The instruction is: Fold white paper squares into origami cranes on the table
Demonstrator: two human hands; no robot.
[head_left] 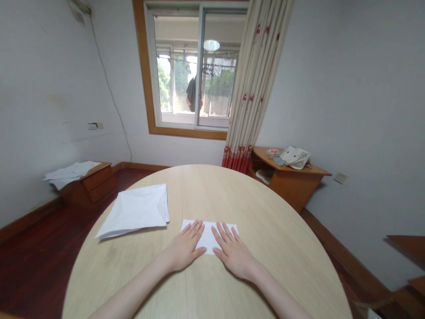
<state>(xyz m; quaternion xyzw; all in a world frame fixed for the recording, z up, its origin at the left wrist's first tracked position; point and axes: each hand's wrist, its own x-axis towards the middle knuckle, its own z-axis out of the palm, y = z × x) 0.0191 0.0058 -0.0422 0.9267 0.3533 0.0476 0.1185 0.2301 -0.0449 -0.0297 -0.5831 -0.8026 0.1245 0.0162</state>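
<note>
A small white sheet of paper (pixel 207 237) lies flat on the round wooden table (pixel 212 190), its long side running left to right. My left hand (pixel 186 246) rests palm down over its left part, fingers stretched out and pointing away from me. Over the right part lies my right hand (pixel 234 252), also flat with its fingers spread. Both thumbs point inward, and a strip of bare paper shows between them. My palms hide the paper's near corners.
A stack of larger white paper (pixel 139 208) lies at the table's left. Beyond the table stand a low drawer cabinet (pixel 96 181) with papers on it, at left, and a corner cabinet (pixel 292 186) bearing a white bag (pixel 295 157), at right. A curtain (pixel 255 88) hangs beside the window.
</note>
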